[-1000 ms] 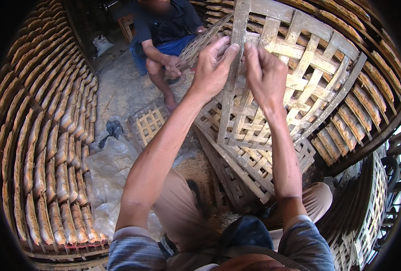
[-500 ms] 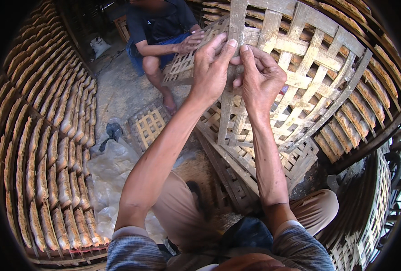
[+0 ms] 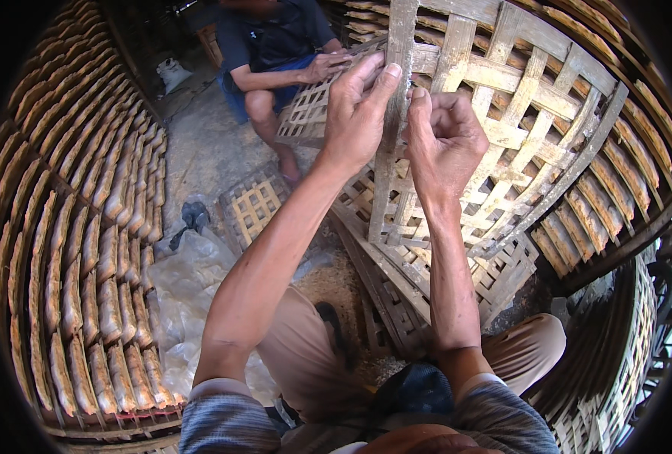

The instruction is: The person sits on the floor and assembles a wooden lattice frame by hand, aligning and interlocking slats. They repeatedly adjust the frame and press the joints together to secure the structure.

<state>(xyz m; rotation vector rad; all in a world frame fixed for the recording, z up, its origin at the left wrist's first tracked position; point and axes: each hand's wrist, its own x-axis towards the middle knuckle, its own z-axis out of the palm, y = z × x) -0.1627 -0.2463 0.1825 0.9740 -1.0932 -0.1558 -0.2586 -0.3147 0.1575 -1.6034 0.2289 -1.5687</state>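
A large woven bamboo lattice tray [image 3: 495, 136] stands tilted up in front of me, its wooden edge bar [image 3: 386, 178] running nearly upright between my hands. My left hand [image 3: 355, 125] is closed on that bar, with its thumb along the near face and the fingers behind. Just right of the bar, my right hand [image 3: 445, 144] has its fingers curled in and its thumb raised. Something small and dark shows by the thumb tip, too small to name. Under the tray lie more lattice trays [image 3: 510, 276], stacked askew.
A co-worker [image 3: 271, 45] sits at the far left, hands on another lattice tray [image 3: 305, 113]. Racks of stacked orange-brown edged slabs [image 3: 86, 250] rise on the left, more [image 3: 600, 189] on the right. Clear plastic sheeting [image 3: 188, 295] and a small lattice piece [image 3: 254, 208] lie on the floor.
My right hand has drawn slightly right, away from the edge bar and my left thumb. The left hand keeps its hold. The co-worker's hands have shifted a little on their tray.
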